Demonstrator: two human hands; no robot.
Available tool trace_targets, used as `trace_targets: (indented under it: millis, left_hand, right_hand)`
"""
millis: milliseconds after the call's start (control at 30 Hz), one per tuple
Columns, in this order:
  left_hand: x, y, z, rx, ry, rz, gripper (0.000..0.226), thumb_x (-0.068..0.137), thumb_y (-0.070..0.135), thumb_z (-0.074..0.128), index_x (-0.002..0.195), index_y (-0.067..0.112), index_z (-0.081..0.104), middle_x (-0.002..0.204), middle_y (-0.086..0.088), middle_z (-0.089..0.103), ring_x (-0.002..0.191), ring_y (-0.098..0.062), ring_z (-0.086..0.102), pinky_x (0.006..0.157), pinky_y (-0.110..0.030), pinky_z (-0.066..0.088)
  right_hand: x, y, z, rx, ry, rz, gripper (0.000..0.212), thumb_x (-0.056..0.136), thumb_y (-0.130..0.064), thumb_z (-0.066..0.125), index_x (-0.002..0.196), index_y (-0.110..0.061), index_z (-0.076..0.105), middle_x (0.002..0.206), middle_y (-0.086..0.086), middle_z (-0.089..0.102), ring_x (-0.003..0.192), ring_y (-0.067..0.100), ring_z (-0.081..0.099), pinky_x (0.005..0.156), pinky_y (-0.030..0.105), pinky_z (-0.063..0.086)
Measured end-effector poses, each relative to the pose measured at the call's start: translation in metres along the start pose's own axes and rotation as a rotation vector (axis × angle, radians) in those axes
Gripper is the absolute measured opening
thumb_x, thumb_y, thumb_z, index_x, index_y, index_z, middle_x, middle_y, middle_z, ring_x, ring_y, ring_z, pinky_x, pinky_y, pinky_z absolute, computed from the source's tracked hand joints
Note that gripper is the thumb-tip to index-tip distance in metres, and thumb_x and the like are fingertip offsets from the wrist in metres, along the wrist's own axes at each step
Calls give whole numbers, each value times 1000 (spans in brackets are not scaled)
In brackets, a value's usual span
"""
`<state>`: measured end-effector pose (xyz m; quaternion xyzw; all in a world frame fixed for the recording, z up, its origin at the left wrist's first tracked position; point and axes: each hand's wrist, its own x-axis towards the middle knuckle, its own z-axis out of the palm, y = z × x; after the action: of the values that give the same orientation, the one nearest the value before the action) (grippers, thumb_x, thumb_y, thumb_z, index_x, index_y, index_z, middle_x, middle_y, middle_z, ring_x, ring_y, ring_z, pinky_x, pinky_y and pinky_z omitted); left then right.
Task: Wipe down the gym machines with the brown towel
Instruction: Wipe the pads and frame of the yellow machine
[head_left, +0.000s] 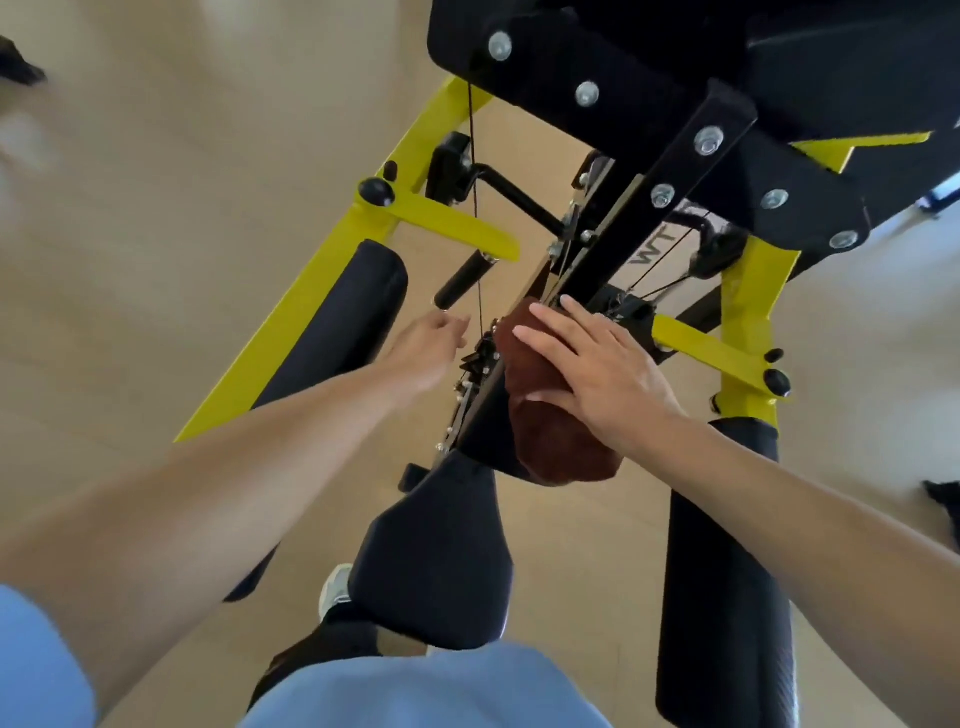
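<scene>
Head view looks steeply down a gym machine (613, 234) with a yellow tubular frame and black steel plates studded with shiny bolts. No container shows anywhere. The brown towel (550, 431), soft and bunched into a thick wad, lies against the black central beam just above the black padded seat (436, 561). The right hand (602, 374) presses flat on the towel, fingers straight and spread, thumb along its lower side. The left hand (431, 348) reaches in beside the beam, well apart from the towel, fingers loosely curled near a thin black cable (475, 208); it is blurred, and whether it touches anything cannot be told. Long black pads (337, 332) with a fine textured covering flank the seat on both sides. A black foam-gripped handle (465, 278) juts from a yellow arm. Lettering on a white panel behind the beam is partly hidden. Pale tan floor (156, 208) lies below, and a shoe (335, 590) peeks out under the seat.
</scene>
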<state>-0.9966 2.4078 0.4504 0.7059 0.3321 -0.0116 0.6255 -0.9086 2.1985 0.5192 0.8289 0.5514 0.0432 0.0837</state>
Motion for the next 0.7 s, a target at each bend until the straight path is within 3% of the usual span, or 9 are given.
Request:
trace_targets:
  millis: [100,200,300,333,400,433,567,700]
  left_hand:
    - [-4,11,-1,-71,35,7,42,94,57,38,103,27,65,109,1,69,107,-23,63,96,-40,48]
    - [-4,16,-4,-96,80,19,42,104,43,35,123,18,63,119,2,65,106,-16,55,86,-29,36]
    - [0,12,-7,-109,54,41,45,105,43,32,134,19,56,119,2,58,103,-15,47,85,-30,30]
    - [1,9,-8,-112,38,44,46,104,44,32,138,22,53,118,4,54,104,-16,46,85,-31,31]
    - [4,4,-10,-109,32,43,48,102,45,33,144,25,48,121,7,50,108,-15,44,88,-32,30]
    - [5,3,-11,-98,39,47,50,102,46,33,146,27,46,123,8,48,110,-15,42,90,-32,29]
    - [1,-2,-10,-78,4,58,54,100,55,30,141,27,50,124,8,50,113,-14,43,93,-35,28]
    - [-7,1,-12,-123,48,127,49,102,54,28,126,25,59,124,7,63,118,-11,53,105,-36,35]
  right_hand:
    - [24,-17,-10,-168,-34,-205,46,100,-56,45,128,-27,66,137,3,65,139,35,49,114,55,38]
    - [52,-46,2,-377,-227,-310,28,101,-42,55,105,-21,72,106,3,71,112,33,61,102,54,41]
    - [68,-87,35,-493,-552,-255,20,100,-26,59,108,-12,72,108,8,69,112,31,62,102,43,40]
    - [68,-99,49,-556,-654,-299,22,98,-27,62,109,-11,71,111,11,68,115,33,61,104,46,39]
    - [60,-113,79,-756,-802,-394,28,93,-32,68,112,-12,71,115,18,69,117,45,59,103,64,35]
    - [56,-115,86,-834,-786,-424,27,92,-31,70,112,-12,72,115,19,71,114,47,60,99,66,35]
    - [48,-105,84,-790,-542,-563,23,93,-31,67,109,-17,74,111,9,74,103,34,64,87,48,40]
    - [34,-75,56,-704,-229,-419,37,93,-31,69,124,-12,71,128,9,69,122,34,58,112,47,35]
